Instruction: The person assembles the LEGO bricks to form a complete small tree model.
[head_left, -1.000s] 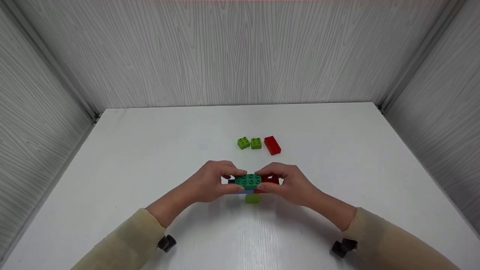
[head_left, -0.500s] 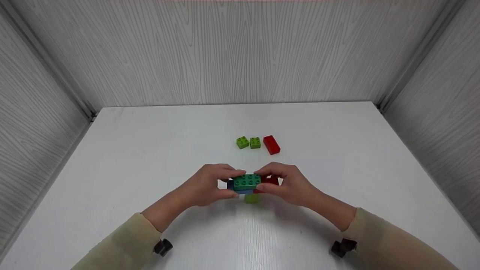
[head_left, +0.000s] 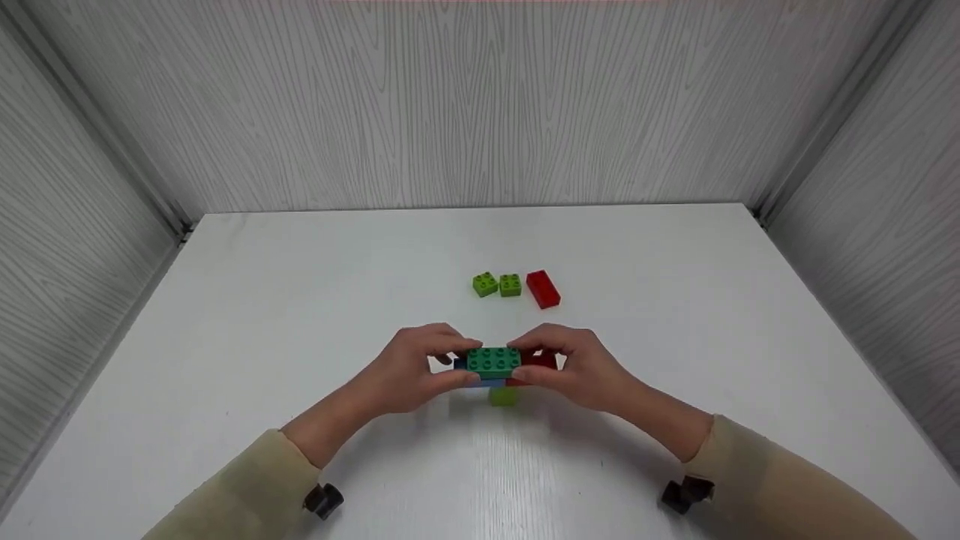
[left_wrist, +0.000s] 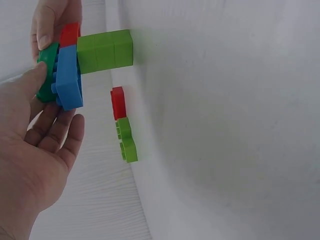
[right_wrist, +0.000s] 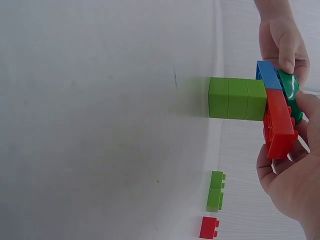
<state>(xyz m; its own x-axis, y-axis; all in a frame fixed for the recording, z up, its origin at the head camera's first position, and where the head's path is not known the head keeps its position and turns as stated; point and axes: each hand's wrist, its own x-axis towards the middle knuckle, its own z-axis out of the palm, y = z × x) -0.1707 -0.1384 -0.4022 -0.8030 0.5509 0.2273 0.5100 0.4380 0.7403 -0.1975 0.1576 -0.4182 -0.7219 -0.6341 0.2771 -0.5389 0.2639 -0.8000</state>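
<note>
My left hand (head_left: 409, 371) pinches the left end of a dark green toy building brick (head_left: 493, 363) between thumb and fingers. At its right end, my right hand (head_left: 577, 367) pinches the same brick. Beneath it a blue brick (left_wrist: 68, 77) and a red brick (right_wrist: 280, 120) lie end to end. The wrist views show studs in a gap under the green brick, which looks slightly tilted. A column of three lime green bricks (right_wrist: 237, 99) stands upright on the table and bears the blue and red bricks at their join.
Behind the hands, two small lime bricks (head_left: 485, 284) (head_left: 510, 285) and a loose red brick (head_left: 543, 289) lie on the white table (head_left: 300, 285). Grey wood-grain panels (head_left: 480, 105) rise at the back and both sides.
My left thumb and fingers have loosened, shifted left and come back onto the green brick's left end. My right hand and the bricks have stayed almost in place.
</note>
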